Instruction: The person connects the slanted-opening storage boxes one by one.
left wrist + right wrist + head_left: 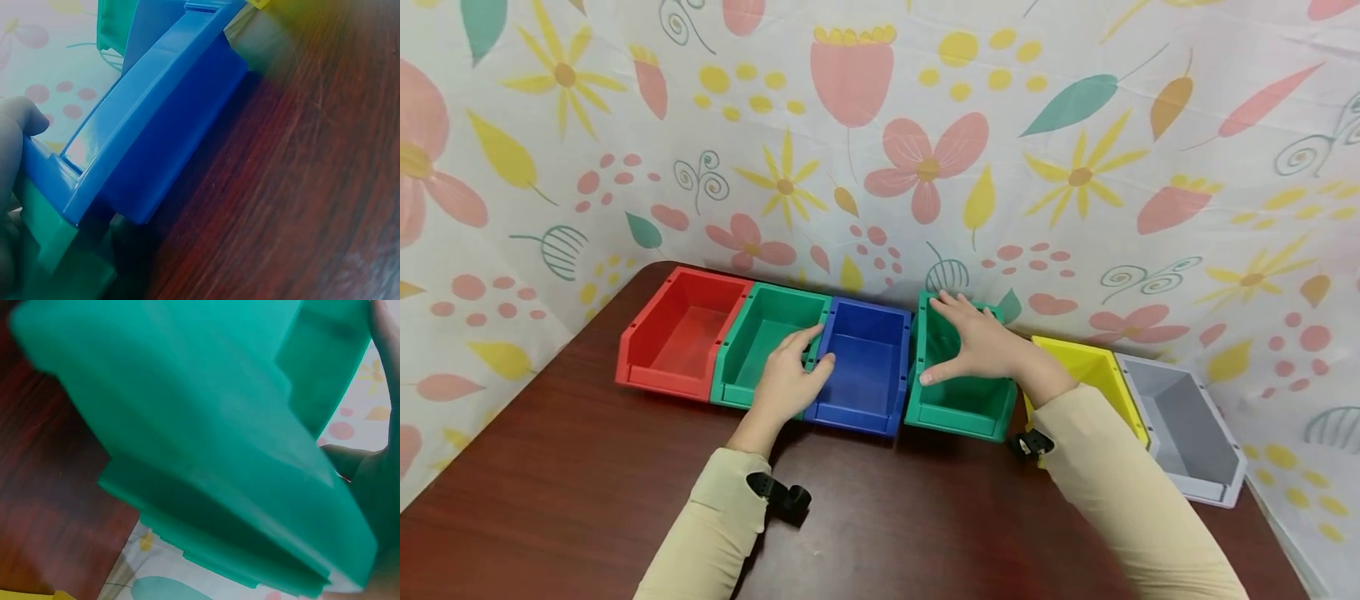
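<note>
My left hand (792, 375) lies over the join between a green bin (741, 396) and the blue bin (865, 367). Its thumb hooks over the blue bin's left wall, as the left wrist view shows too; the other fingers sit along that rim, partly hidden. My right hand (981, 342) spans the second green bin (958, 417), fingers at the far rim and thumb by the left wall, seemingly gripping it. That bin stands slightly askew beside the blue one. Seen from the right wrist, its green outer wall (187, 437) fills most of the view, tilted.
At the left end of the row stands a red bin (681, 333). A yellow bin (1086, 367) and a grey bin (1187, 425) are on the right, partly behind my right forearm. The dark wooden table (880, 517) meets a flower-patterned cloth (865, 167) behind.
</note>
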